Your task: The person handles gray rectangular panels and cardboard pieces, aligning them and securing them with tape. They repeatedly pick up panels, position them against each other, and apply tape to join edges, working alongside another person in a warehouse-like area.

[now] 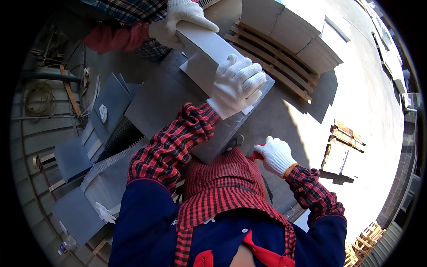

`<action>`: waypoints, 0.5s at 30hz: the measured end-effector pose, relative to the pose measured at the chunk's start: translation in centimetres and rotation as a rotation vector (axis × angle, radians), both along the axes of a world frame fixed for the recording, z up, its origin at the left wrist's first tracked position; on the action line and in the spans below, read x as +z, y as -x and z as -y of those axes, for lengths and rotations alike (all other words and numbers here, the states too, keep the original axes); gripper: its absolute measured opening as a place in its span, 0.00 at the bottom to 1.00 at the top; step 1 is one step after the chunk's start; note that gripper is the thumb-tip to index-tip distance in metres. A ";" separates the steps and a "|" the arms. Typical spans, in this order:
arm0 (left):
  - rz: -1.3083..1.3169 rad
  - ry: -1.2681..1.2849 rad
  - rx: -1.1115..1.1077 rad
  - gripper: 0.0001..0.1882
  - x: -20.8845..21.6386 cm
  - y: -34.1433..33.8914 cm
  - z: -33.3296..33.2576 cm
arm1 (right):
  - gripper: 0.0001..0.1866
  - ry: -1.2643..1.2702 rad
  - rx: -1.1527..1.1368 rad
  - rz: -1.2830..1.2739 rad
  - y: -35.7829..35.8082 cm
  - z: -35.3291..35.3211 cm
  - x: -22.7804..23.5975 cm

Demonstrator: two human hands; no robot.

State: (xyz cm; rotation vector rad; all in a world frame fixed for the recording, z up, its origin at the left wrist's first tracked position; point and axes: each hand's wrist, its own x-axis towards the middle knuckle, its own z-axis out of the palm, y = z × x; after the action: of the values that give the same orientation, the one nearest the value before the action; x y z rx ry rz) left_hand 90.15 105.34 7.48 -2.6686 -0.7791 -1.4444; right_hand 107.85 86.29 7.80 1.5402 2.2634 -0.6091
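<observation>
My left hand [237, 83], in a white knit glove, presses down on the near end of a long grey block [209, 49] and grips its top edge. My right hand [276, 155], also gloved, is closed around a small red-handled tool [255, 154] held close to my red checked apron. Another person's gloved hands [180, 20] hold the far end of the same grey block at the top of the view. A flat grey slab [155, 104] lies under the block.
Grey slabs [111, 100] and loose white gloves [103, 113] lie on racks at the left. A wooden pallet [275, 58] with large pale blocks [302, 26] stands ahead. Smaller pallets [344, 142] sit on the sunlit concrete at the right.
</observation>
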 end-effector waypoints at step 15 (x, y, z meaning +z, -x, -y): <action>-0.038 0.161 0.297 0.34 -2.3 -0.1 3.3 | 0.19 -0.317 -0.316 -0.473 12.1 -4.9 -24.3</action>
State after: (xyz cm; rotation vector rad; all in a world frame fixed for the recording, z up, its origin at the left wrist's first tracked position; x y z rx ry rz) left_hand 90.29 102.05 5.22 -2.5362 -1.2734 -1.3044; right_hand 95.75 91.21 -16.54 2.1234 2.5717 -0.7993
